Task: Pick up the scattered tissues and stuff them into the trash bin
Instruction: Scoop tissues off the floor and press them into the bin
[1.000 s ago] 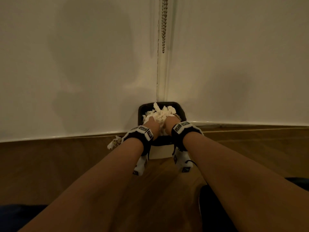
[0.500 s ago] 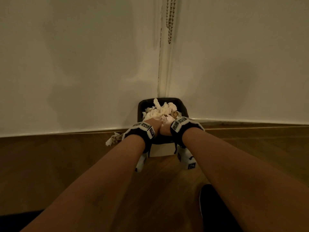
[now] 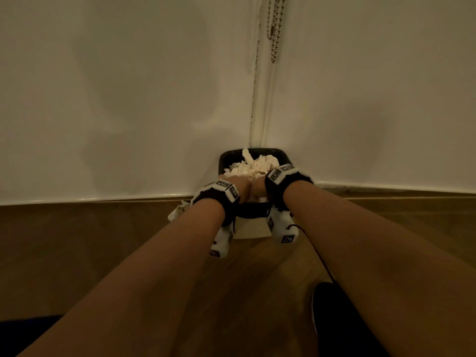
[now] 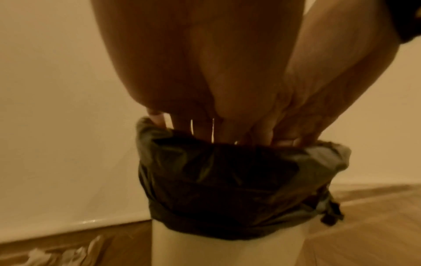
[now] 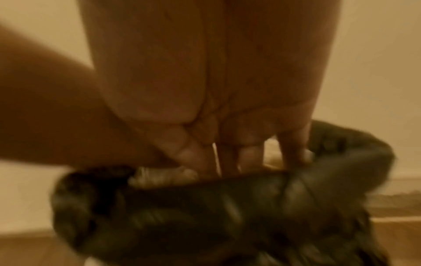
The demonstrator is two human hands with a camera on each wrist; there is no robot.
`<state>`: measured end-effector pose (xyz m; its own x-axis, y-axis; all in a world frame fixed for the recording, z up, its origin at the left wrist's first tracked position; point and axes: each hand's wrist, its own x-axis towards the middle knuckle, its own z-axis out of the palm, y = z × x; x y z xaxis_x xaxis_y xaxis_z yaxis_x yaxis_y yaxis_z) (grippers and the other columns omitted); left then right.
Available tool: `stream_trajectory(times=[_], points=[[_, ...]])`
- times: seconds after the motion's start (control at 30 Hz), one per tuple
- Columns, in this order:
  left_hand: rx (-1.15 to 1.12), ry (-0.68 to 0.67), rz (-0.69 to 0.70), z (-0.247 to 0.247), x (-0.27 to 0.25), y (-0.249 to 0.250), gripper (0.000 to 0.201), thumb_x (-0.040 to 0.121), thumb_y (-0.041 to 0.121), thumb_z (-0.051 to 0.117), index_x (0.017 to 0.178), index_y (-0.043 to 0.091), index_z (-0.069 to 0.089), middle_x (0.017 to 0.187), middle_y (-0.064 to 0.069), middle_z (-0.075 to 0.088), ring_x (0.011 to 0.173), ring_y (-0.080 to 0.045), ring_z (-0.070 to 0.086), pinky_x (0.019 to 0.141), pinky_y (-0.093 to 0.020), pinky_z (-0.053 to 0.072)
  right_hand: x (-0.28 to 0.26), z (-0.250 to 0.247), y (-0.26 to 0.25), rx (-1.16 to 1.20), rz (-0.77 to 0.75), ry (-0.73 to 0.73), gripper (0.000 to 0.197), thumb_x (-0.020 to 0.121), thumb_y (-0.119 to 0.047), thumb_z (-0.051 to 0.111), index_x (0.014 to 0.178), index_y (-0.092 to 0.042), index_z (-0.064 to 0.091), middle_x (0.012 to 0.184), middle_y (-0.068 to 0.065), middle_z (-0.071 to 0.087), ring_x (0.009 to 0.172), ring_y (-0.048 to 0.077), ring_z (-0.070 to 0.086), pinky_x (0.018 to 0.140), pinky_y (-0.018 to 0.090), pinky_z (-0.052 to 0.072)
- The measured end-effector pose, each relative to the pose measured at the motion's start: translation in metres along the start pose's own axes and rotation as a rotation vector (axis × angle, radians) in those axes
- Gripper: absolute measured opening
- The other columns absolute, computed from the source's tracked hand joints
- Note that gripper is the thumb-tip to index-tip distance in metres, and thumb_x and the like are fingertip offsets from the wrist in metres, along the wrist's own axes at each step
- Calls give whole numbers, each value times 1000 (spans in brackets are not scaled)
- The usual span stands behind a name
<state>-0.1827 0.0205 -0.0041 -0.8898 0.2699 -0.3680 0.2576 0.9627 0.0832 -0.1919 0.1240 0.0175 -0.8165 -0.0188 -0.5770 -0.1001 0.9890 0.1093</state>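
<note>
Crumpled white tissues (image 3: 253, 167) heap under both hands inside the black-lined trash bin (image 3: 252, 229).

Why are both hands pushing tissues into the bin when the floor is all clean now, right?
Not quite. Both hands, left hand and right hand, do push the tissues into the bin, but the floor isn't clean: the head and left wrist views show loose tissues lying left of the bin.
</note>
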Motion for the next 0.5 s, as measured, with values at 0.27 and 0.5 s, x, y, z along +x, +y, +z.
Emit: stream_trajectory(times=[0.27,0.5], points=[[-813,615,-105,-12,-64,-71,37,89,2,33,105,19,62,93,0,64,91,-25,63,83,-38,53,-38,-42,-25,224,-49,368,28,89,-26,50,107,-7,58,103,15,61,92,34,60,84,42,52],[-589,587,-348,11,-98,-159,31,90,10,39,105,24,62,103,-5,68,89,-24,62,76,-33,51,-69,-58,-115,485,-360,578,25,91,-13,46,102,-1,65,107,15,66,96,31,63,71,27,45]])
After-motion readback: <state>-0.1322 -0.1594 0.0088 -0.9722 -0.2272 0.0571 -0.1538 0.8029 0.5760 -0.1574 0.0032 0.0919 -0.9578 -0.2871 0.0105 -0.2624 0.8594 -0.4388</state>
